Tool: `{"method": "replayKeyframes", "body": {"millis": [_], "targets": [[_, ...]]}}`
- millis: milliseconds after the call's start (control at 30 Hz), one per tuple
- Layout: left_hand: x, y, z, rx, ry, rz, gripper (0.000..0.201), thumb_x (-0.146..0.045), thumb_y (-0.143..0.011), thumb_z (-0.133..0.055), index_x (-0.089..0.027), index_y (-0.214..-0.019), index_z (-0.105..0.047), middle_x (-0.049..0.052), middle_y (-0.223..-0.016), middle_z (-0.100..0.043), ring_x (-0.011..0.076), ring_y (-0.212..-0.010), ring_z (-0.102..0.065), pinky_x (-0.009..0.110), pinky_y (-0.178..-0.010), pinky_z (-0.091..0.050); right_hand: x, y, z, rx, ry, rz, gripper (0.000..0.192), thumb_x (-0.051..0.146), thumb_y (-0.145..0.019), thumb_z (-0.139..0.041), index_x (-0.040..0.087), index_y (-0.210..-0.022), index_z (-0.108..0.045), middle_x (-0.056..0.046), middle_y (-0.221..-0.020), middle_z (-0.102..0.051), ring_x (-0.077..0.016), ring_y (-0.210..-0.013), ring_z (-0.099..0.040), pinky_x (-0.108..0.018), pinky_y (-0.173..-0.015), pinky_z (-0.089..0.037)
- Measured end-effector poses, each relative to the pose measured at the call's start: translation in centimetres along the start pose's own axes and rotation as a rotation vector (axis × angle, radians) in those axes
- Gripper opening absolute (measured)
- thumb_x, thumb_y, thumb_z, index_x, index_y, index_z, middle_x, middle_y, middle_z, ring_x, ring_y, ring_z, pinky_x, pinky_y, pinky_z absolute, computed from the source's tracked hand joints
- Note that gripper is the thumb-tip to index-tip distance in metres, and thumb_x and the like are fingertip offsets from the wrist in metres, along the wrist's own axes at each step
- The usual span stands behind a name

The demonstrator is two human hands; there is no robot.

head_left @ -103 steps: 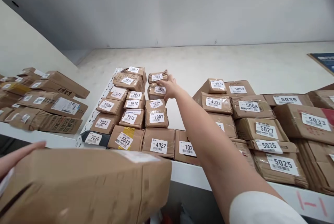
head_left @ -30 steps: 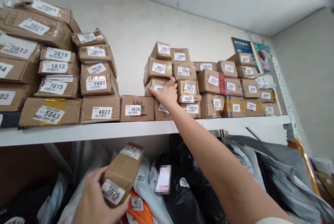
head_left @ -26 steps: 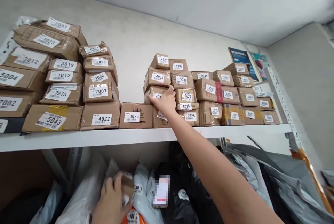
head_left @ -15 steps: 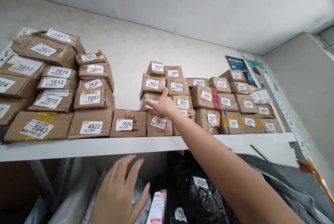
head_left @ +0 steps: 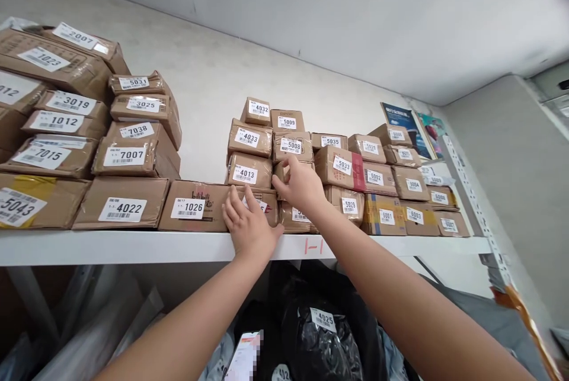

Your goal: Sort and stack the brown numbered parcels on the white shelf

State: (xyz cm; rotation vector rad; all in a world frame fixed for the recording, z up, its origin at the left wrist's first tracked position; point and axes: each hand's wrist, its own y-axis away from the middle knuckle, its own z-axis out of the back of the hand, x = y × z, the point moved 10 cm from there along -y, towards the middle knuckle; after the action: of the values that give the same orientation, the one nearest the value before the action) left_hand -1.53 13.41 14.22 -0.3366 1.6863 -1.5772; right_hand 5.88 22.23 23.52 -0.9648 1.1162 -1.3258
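Observation:
My left hand (head_left: 251, 224) lies with spread fingers against the front of a cardboard box (head_left: 272, 213) in the bottom row, partly covering its label. Just up and to the right, my right hand (head_left: 302, 184) has its fingers bent around the front and left edge of a cardboard box (head_left: 279, 171), which it mostly hides. Directly above that one is the box labelled 5008 (head_left: 291, 145), with box 5009 (head_left: 287, 121) on top. To the left stand boxes 4013 (head_left: 245, 172), 4033 (head_left: 249, 137) and 4032 (head_left: 258, 109), stacked one over another.
Taller stacks of labelled boxes (head_left: 128, 153) fill the left of the white shelf (head_left: 178, 249); lower stacks (head_left: 373, 176) run along its right. Beneath are black plastic parcels (head_left: 324, 345) and a phone-like lit screen (head_left: 243, 357). A perforated shelf post (head_left: 478, 203) stands at right.
My left hand has risen from below the shelf onto a bottom-row box. My right hand has shifted right and down from box 4013 onto the box under 5008. The view has moved slightly.

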Motion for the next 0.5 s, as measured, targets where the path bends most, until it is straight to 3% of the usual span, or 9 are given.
{"method": "replayKeyframes", "body": {"millis": [133,233,367,433,500], "targets": [[0.0,-0.6,0.5,-0.036,0.066,0.090,0.092,-0.029,-0.056,-0.083,-0.016,-0.135,-0.038,0.024,-0.143,-0.020,0.0426,-0.131,-0.027,0.054,-0.107,-0.027,-0.7,-0.1,-0.2,0.000,-0.093,-0.010,0.024,0.031,-0.083,-0.055,0.018,-0.102,-0.050,-0.003,-0.076,-0.067,-0.0235,-0.071,-0.063,-0.030,-0.057,-0.039],[0.1,-1.1,1.2,-0.125,0.102,0.145,0.084,-0.030,-0.057,-0.083,-0.016,-0.129,-0.043,0.022,-0.139,-0.025,0.0419,-0.126,-0.031,0.054,-0.103,-0.031,1.1,-0.5,0.1,-0.060,-0.132,0.010,0.032,0.032,-0.083,-0.055,0.015,-0.109,-0.048,-0.009,-0.089,-0.067,-0.0263,-0.079,-0.063,-0.033,-0.063,-0.045],[0.8,-1.7,1.6,-0.227,0.127,0.268,0.042,-0.020,-0.082,-0.055,-0.012,-0.122,-0.047,0.021,-0.128,-0.039,0.0370,-0.115,-0.041,0.051,-0.095,-0.039,4.7,-1.8,-1.2,0.003,-0.114,-0.080,0.070,0.042,-0.081,-0.059,0.004,-0.133,-0.032,-0.026,-0.108,-0.059,-0.0357,-0.088,-0.063,-0.041,-0.065,-0.049],[1.3,-2.0,1.4,-0.248,0.122,0.326,0.034,-0.015,-0.087,-0.040,-0.012,-0.121,-0.047,0.022,-0.122,-0.044,0.0361,-0.109,-0.046,0.050,-0.087,-0.044,5.7,-2.7,-2.3,0.081,-0.061,-0.176,0.088,0.050,-0.081,-0.060,0.002,-0.141,-0.018,-0.035,-0.117,-0.051,-0.0419,-0.095,-0.061,-0.047,-0.067,-0.050],[1.6,-2.3,1.1,-0.255,0.117,0.344,0.034,-0.015,-0.087,-0.039,-0.014,-0.120,-0.048,0.022,-0.119,-0.046,0.0363,-0.106,-0.048,0.052,-0.083,-0.046,5.9,-3.3,-2.9,0.137,-0.056,-0.271,0.093,0.055,-0.080,-0.060,0.005,-0.144,-0.014,-0.038,-0.123,-0.043,-0.0449,-0.097,-0.061,-0.050,-0.068,-0.050]]}}
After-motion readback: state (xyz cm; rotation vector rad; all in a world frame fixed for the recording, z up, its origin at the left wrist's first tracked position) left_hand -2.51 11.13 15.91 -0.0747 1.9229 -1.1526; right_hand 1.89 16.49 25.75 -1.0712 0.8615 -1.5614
